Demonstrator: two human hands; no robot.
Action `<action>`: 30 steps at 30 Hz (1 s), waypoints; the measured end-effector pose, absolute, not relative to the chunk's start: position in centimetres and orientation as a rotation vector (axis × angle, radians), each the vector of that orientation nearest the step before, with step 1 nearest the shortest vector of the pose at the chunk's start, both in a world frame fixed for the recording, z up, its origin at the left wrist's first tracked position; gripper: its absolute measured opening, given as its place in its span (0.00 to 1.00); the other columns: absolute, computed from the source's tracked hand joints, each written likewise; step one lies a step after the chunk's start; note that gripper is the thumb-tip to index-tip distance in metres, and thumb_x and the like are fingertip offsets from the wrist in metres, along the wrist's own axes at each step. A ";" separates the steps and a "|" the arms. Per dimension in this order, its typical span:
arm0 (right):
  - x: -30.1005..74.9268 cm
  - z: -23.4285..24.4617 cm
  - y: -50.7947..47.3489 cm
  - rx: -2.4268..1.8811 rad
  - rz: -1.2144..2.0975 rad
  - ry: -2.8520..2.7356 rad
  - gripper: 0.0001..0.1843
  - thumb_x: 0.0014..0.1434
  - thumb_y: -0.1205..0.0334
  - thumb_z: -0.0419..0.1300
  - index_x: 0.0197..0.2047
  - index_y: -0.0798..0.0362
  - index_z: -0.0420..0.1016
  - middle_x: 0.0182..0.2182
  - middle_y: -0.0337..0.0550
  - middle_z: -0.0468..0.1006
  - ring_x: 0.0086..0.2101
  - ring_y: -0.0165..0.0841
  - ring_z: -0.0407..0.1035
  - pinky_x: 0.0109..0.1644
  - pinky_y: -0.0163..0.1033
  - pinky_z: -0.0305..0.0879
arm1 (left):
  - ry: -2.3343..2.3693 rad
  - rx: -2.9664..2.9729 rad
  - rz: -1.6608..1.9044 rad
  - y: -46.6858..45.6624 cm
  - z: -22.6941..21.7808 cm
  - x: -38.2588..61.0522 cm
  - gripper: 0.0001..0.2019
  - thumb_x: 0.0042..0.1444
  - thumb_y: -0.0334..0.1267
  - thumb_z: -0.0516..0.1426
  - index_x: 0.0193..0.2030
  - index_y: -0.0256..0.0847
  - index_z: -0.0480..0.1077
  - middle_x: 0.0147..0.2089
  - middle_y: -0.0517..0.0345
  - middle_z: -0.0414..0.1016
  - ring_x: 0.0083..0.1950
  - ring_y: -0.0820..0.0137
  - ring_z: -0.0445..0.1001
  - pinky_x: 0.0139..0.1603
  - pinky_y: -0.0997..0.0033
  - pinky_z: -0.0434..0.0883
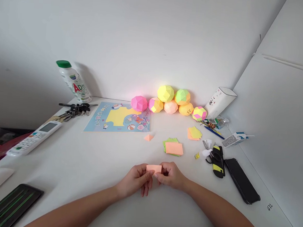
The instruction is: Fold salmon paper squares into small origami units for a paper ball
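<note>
Over on the left of the counter (94, 154) I can see a white remote (37, 137), then a bunch of keys (76, 111) and a blue printed sheet (96, 121). Nearer the person, the left hand (135, 179) has its grip closed on one end of a peach paper slip (154, 167), which is held up between both hands. The right hand's (173, 175) grip pinches the other end. Just beyond lies a stack of notes (174, 148); farther right, a black phone (242, 181).

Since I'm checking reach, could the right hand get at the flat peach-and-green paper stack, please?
Probably yes: nothing stands between the right hand and the stack, though that hand holds rectangular peach paper.
</note>
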State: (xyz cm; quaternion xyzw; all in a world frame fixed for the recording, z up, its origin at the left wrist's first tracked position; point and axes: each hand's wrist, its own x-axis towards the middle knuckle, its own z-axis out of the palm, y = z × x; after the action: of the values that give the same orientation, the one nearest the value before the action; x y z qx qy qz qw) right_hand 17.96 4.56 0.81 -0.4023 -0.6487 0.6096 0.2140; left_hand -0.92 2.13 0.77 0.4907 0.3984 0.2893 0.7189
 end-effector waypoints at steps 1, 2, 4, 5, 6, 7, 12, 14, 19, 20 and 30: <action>18.0 0.8 4.6 -1.115 1.695 -1.798 0.10 0.53 0.59 0.57 0.26 0.56 0.63 0.20 0.37 0.69 0.21 0.25 0.61 0.22 0.30 0.56 | 0.876 1.088 0.640 2.1 0.7 -0.9 0.18 0.57 0.53 0.51 0.31 0.37 0.62 0.23 0.60 0.71 0.17 0.74 0.70 0.16 0.77 0.65; 18.0 0.8 4.6 -1.117 1.699 -1.796 0.10 0.53 0.59 0.57 0.26 0.56 0.63 0.20 0.36 0.69 0.21 0.25 0.61 0.22 0.30 0.56 | 0.872 1.088 0.640 2.2 0.6 -0.9 0.18 0.57 0.53 0.51 0.31 0.36 0.62 0.22 0.60 0.71 0.17 0.74 0.70 0.16 0.77 0.66; 18.0 0.8 4.6 -1.127 1.701 -1.797 0.10 0.53 0.59 0.57 0.27 0.56 0.63 0.20 0.37 0.69 0.21 0.25 0.61 0.22 0.30 0.55 | 0.871 1.087 0.641 2.1 0.6 -0.9 0.18 0.57 0.53 0.51 0.31 0.37 0.62 0.22 0.60 0.71 0.17 0.74 0.70 0.16 0.77 0.66; 18.0 0.8 4.6 -1.129 1.700 -1.798 0.10 0.53 0.59 0.57 0.27 0.56 0.63 0.20 0.37 0.69 0.21 0.25 0.61 0.23 0.30 0.55 | 0.871 1.086 0.641 2.1 0.5 -0.9 0.18 0.56 0.53 0.51 0.30 0.37 0.62 0.22 0.60 0.71 0.17 0.74 0.70 0.16 0.77 0.65; 18.0 0.9 4.5 -1.127 1.700 -1.803 0.10 0.53 0.59 0.57 0.27 0.56 0.63 0.20 0.37 0.69 0.21 0.25 0.61 0.23 0.30 0.55 | 0.871 1.087 0.640 2.1 0.6 -0.9 0.18 0.56 0.53 0.51 0.30 0.37 0.61 0.22 0.60 0.71 0.17 0.74 0.70 0.16 0.77 0.65; 18.0 1.0 4.5 -1.123 1.697 -1.808 0.10 0.53 0.59 0.57 0.27 0.56 0.64 0.20 0.37 0.69 0.21 0.25 0.60 0.23 0.30 0.55 | 0.871 1.087 0.638 2.1 0.6 -0.9 0.18 0.56 0.53 0.51 0.30 0.37 0.61 0.22 0.60 0.71 0.17 0.74 0.70 0.16 0.77 0.65; 18.0 1.1 4.4 -1.120 1.682 -1.837 0.10 0.53 0.59 0.57 0.26 0.56 0.63 0.21 0.37 0.69 0.21 0.24 0.58 0.23 0.30 0.53 | 0.879 1.082 0.619 2.1 0.7 -1.0 0.19 0.56 0.54 0.52 0.31 0.36 0.63 0.22 0.60 0.71 0.17 0.74 0.70 0.15 0.77 0.64; 18.0 1.1 4.4 -1.123 1.672 -1.845 0.10 0.53 0.59 0.57 0.26 0.56 0.63 0.21 0.37 0.69 0.21 0.24 0.58 0.23 0.30 0.53 | 0.872 1.080 0.621 2.1 0.7 -1.0 0.19 0.56 0.54 0.51 0.31 0.36 0.63 0.23 0.60 0.71 0.17 0.75 0.70 0.16 0.78 0.64; 18.1 0.9 4.5 -1.113 1.674 -1.837 0.10 0.53 0.60 0.57 0.25 0.56 0.62 0.20 0.36 0.68 0.20 0.24 0.59 0.22 0.29 0.53 | 0.855 1.085 0.618 2.1 0.7 -1.0 0.20 0.57 0.53 0.51 0.30 0.36 0.64 0.23 0.59 0.71 0.17 0.74 0.71 0.16 0.77 0.65; 18.1 0.8 4.5 -1.114 1.675 -1.834 0.10 0.53 0.60 0.57 0.25 0.56 0.62 0.20 0.36 0.68 0.20 0.24 0.59 0.22 0.29 0.53 | 0.856 1.084 0.622 2.1 0.7 -1.0 0.20 0.57 0.54 0.51 0.30 0.36 0.63 0.23 0.59 0.71 0.17 0.74 0.70 0.16 0.77 0.65; 17.9 0.9 4.7 -1.093 1.675 -1.835 0.09 0.52 0.60 0.57 0.26 0.56 0.63 0.19 0.36 0.68 0.19 0.23 0.58 0.20 0.29 0.52 | 0.865 1.080 0.611 2.3 0.7 -0.8 0.20 0.55 0.55 0.52 0.30 0.36 0.62 0.22 0.60 0.71 0.17 0.74 0.71 0.15 0.78 0.64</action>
State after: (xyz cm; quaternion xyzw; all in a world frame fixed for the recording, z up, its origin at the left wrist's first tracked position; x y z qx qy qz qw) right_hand 17.92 4.71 0.86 -0.3936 -0.6606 0.6030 0.2122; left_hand -0.80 2.30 0.70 0.4899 0.3925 0.2771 0.7274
